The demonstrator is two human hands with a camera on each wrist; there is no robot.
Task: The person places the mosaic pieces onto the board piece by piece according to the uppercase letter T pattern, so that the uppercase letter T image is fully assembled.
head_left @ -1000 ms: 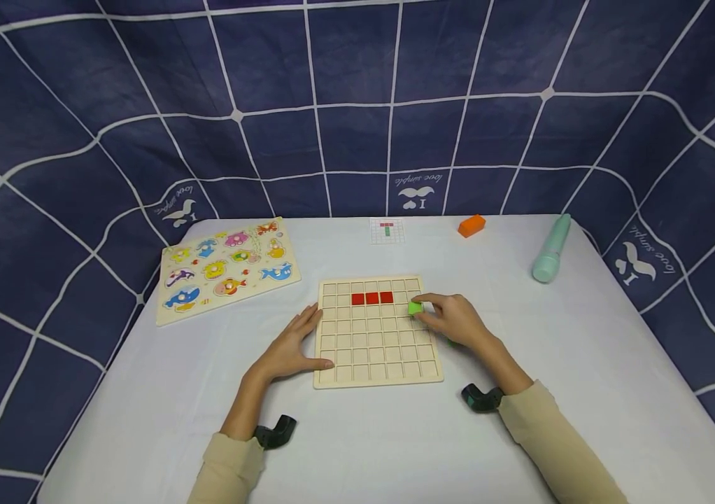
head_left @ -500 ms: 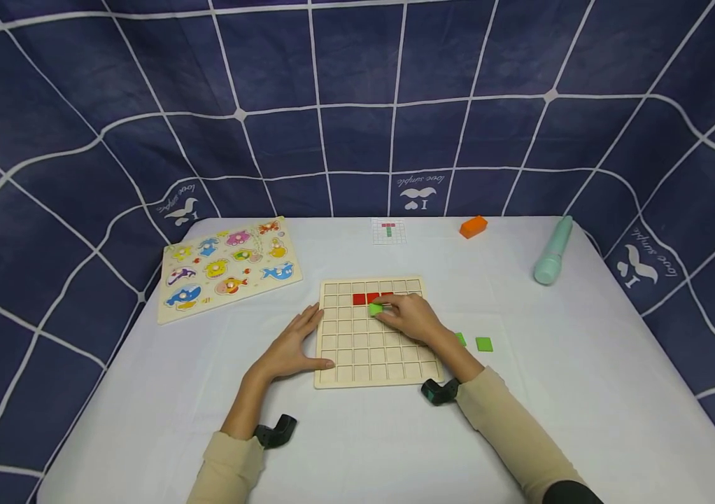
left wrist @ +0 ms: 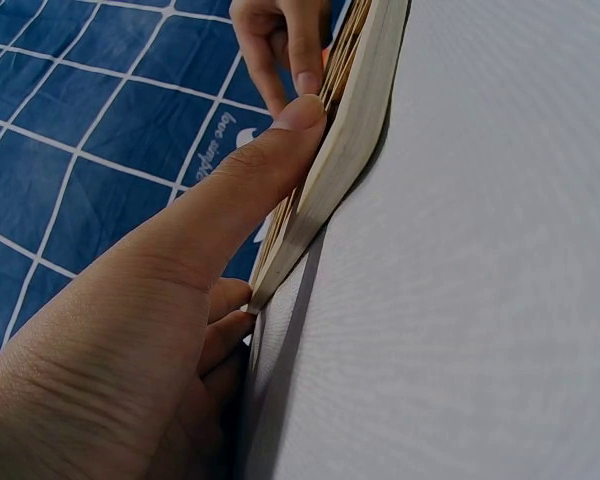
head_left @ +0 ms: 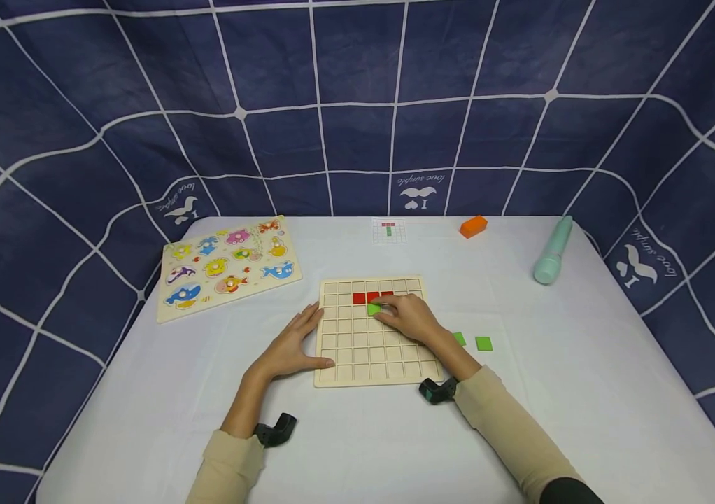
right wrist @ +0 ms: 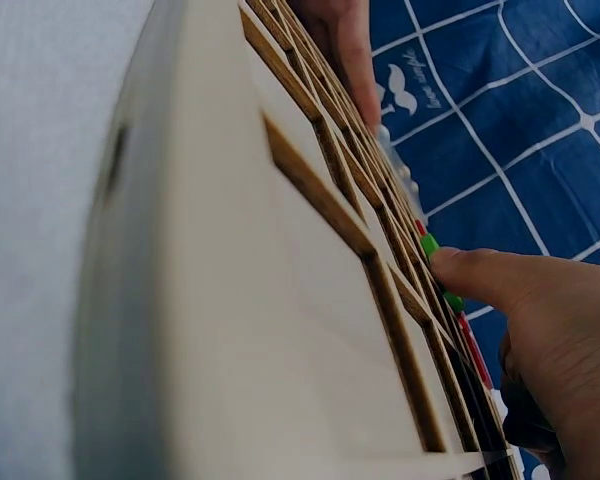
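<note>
In the head view a wooden grid board (head_left: pixel 383 357) lies on the table, with a row of red tiles (head_left: pixel 359 299) in its upper part. My right hand (head_left: pixel 414 318) pinches a green square tile (head_left: pixel 373 309) at the grid cell just below the middle red one. Its thumb presses on that green tile (right wrist: pixel 429 243) in the right wrist view. My left hand (head_left: pixel 288 346) rests at the board's left edge, fingers straight along the side. Its thumb lies on top of the board's rim (left wrist: pixel 365 110) in the left wrist view.
Two more green tiles (head_left: pixel 484 344) lie right of the board, one partly behind my right forearm. A printed pattern card (head_left: pixel 389 231), an orange block (head_left: pixel 473 226) and a mint-green cylinder (head_left: pixel 553 252) stand farther back. An animal puzzle board (head_left: pixel 228 269) lies back left.
My right hand has carried the green tile left from the board's right side to below the middle red tile, then settled it slightly there. The left hand keeps its place.
</note>
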